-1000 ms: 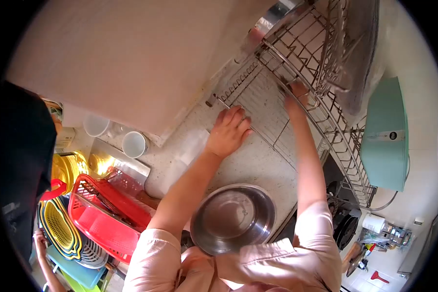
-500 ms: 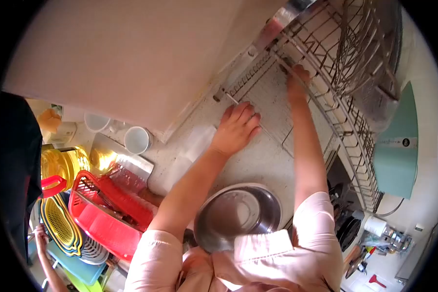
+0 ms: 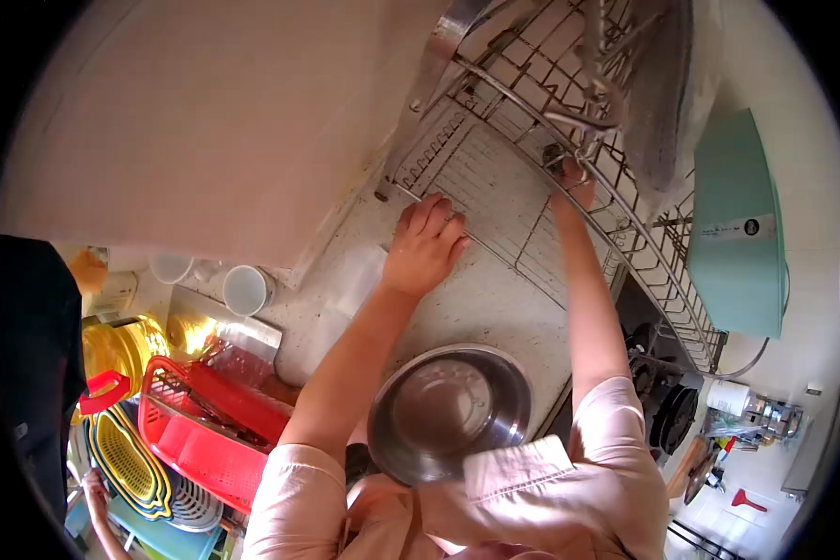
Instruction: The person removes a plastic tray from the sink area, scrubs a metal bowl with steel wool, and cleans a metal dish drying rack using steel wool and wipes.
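A wire dish rack (image 3: pixel 658 252) with two levels stands on the counter. My left hand (image 3: pixel 427 245) has its fingers curled over the front rod of the rack's lower level. Deeper in, beneath the upper level, my right hand (image 3: pixel 577 182) is closed around a small dark wad (image 3: pixel 553 157) that looks like a metal scourer. Wires of the upper level partly cover that hand. A wide steel bowl (image 3: pixel 443 415) sits on the counter close to my body.
A red plastic basket (image 3: pixel 205 448), a cleaver (image 3: pixel 224 322), white cups (image 3: pixel 248 290) and a yellow oil bottle (image 3: pixel 117 355) crowd the left. Another person's hand (image 3: pixel 93 485) shows at lower left. A green board (image 3: pixel 742 224) leans on the right; pans (image 3: pixel 677 415) lie below it.
The view has shifted, so the rack and both hands appear lower and its upper level further left. My right hand remains under the upper level; my left stays on the front rod.
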Demonstrator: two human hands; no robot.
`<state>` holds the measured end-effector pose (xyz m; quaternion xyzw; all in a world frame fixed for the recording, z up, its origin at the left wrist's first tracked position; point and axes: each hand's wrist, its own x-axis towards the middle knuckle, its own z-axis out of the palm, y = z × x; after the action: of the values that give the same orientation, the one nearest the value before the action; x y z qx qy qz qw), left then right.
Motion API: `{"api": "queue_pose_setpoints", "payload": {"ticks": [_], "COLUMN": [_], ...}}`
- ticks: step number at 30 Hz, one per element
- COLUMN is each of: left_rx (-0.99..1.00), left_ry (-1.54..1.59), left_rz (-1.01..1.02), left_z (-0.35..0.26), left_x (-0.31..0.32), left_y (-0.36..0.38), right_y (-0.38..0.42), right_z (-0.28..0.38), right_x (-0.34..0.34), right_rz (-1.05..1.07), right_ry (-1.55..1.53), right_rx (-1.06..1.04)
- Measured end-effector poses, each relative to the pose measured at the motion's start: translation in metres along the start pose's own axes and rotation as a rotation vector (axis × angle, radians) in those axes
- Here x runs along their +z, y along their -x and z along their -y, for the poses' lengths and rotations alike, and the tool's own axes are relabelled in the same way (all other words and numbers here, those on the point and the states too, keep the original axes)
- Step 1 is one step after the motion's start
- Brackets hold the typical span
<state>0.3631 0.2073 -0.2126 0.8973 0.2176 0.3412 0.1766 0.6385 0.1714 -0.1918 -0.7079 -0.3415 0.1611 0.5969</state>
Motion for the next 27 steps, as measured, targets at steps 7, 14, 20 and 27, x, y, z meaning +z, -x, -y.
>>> {"api": "queue_pose_setpoints", "payload": {"ticks": [7, 14, 20, 27], "left_rx": [0.020, 0.030, 0.014, 0.029], "left_ry": [-0.040, -0.024, -0.008, 0.001], "left_rz": [0.010, -0.012, 0.001, -0.007], "left_z": [-0.002, 0.001, -0.001, -0.001], "left_x": [-0.002, 0.004, -0.001, 0.002], "left_y": [0.001, -0.003, 0.000, -0.002], "right_y": [-0.009, 0.020, 0.040, 0.033], "right_z": [-0.008, -0.015, -0.056, -0.037], "right_x": [0.022, -0.040, -0.124, -0.066], "right_rz": [-0.027, -0.394, -0.381, -0.257], "right_ry": [1.117, 0.150, 1.274, 1.240], "right_rx": [-0.162, -0.077, -0.112, 0.105]}}
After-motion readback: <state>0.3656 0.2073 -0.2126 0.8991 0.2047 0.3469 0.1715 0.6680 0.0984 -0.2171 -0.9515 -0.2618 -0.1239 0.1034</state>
